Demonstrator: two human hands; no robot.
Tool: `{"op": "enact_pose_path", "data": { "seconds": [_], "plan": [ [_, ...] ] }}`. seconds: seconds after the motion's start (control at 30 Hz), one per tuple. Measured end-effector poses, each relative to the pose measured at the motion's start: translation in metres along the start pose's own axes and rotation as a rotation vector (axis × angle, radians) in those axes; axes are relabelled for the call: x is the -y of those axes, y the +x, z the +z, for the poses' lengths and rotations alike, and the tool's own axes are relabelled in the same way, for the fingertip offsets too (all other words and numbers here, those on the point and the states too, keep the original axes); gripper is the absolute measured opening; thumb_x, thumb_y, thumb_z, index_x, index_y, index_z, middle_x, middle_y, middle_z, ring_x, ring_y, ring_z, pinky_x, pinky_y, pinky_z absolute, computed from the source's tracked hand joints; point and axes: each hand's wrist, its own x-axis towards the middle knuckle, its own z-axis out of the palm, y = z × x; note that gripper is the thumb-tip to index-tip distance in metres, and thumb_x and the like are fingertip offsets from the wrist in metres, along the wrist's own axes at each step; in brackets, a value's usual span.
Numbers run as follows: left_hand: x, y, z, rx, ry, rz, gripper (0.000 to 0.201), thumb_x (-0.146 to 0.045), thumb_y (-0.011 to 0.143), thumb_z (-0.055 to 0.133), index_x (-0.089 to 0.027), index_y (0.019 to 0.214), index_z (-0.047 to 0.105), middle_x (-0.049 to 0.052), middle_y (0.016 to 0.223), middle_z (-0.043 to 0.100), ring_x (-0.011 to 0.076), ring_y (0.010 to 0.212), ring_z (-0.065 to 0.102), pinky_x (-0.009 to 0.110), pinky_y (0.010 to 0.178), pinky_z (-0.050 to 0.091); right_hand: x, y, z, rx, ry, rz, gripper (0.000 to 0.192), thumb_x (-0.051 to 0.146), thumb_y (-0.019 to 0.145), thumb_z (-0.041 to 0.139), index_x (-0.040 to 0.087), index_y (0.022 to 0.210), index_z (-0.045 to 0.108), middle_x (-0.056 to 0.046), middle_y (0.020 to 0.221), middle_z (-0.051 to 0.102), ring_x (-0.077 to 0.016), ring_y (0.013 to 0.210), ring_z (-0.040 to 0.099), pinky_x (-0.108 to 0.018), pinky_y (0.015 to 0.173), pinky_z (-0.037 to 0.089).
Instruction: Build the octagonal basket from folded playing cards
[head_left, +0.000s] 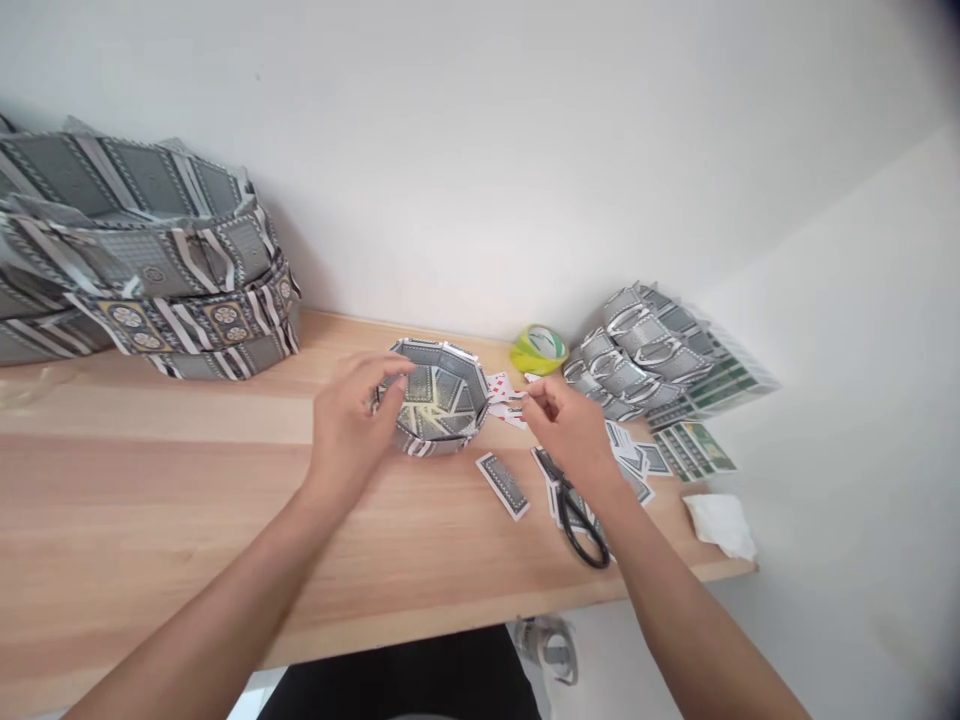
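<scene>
A small octagonal bowl (442, 395) woven from folded playing cards sits on the wooden table (150, 520). My left hand (349, 425) grips its near left rim, with the thumb at the top edge. My right hand (570, 425) hovers just right of the bowl, fingers pinched together over face-up cards (501, 388); whether it holds a card I cannot tell. A single face-down card (504, 485) lies in front of the bowl.
Black scissors (577, 510) lie under my right wrist. A yellow-green tape roll (538, 348) stands by the wall. Folded card pieces (637, 350) and loose cards (694, 448) pile at the right. Stacked large card baskets (150, 260) sit at the left. A crumpled tissue (721, 525) lies near the right edge.
</scene>
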Motion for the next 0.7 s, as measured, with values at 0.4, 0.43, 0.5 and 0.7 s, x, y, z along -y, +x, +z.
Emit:
{"op": "enact_pose_path", "data": {
  "seconds": [0.4, 0.43, 0.5, 0.7],
  "plan": [
    [0.044, 0.013, -0.001, 0.170, 0.071, -0.124, 0.025, -0.034, 0.088, 0.051, -0.017, 0.089, 0.070, 0.008, 0.105, 0.066, 0.0194, 0.096, 0.062, 0.029, 0.077, 0.050, 0.007, 0.022, 0.014, 0.090, -0.133, -0.042, 0.012, 0.022, 0.075, 0.048, 0.019, 0.075, 0.060, 0.003, 0.061, 0.062, -0.0121, 0.055, 0.051, -0.024, 0.057, 0.033],
    [0.042, 0.012, -0.001, 0.175, 0.099, -0.103, 0.026, -0.034, 0.089, 0.050, -0.017, 0.085, 0.069, 0.007, 0.101, 0.066, 0.0182, 0.091, 0.062, 0.028, 0.073, 0.049, 0.006, 0.023, 0.015, 0.089, -0.152, -0.051, 0.013, 0.022, 0.075, 0.048, 0.019, 0.076, 0.060, 0.003, 0.062, 0.062, -0.0123, 0.056, 0.052, -0.024, 0.058, 0.034],
    [0.035, 0.010, -0.003, 0.178, 0.160, -0.043, 0.029, -0.034, 0.090, 0.049, -0.017, 0.075, 0.066, 0.006, 0.091, 0.064, 0.0160, 0.082, 0.060, 0.026, 0.068, 0.045, 0.004, 0.024, 0.015, 0.081, -0.198, -0.075, 0.014, 0.021, 0.076, 0.047, 0.019, 0.078, 0.061, 0.002, 0.064, 0.063, -0.0130, 0.058, 0.054, -0.024, 0.059, 0.034],
    [0.021, -0.001, -0.006, 0.275, 0.351, 0.127, 0.046, -0.038, 0.094, 0.044, -0.016, 0.055, 0.051, 0.000, 0.064, 0.048, 0.0110, 0.058, 0.046, 0.026, 0.056, 0.032, 0.007, 0.026, 0.009, 0.110, -0.462, -0.180, 0.016, 0.020, 0.084, 0.046, 0.020, 0.086, 0.061, -0.001, 0.071, 0.066, -0.0157, 0.065, 0.056, -0.025, 0.060, 0.030]
  ]
}}
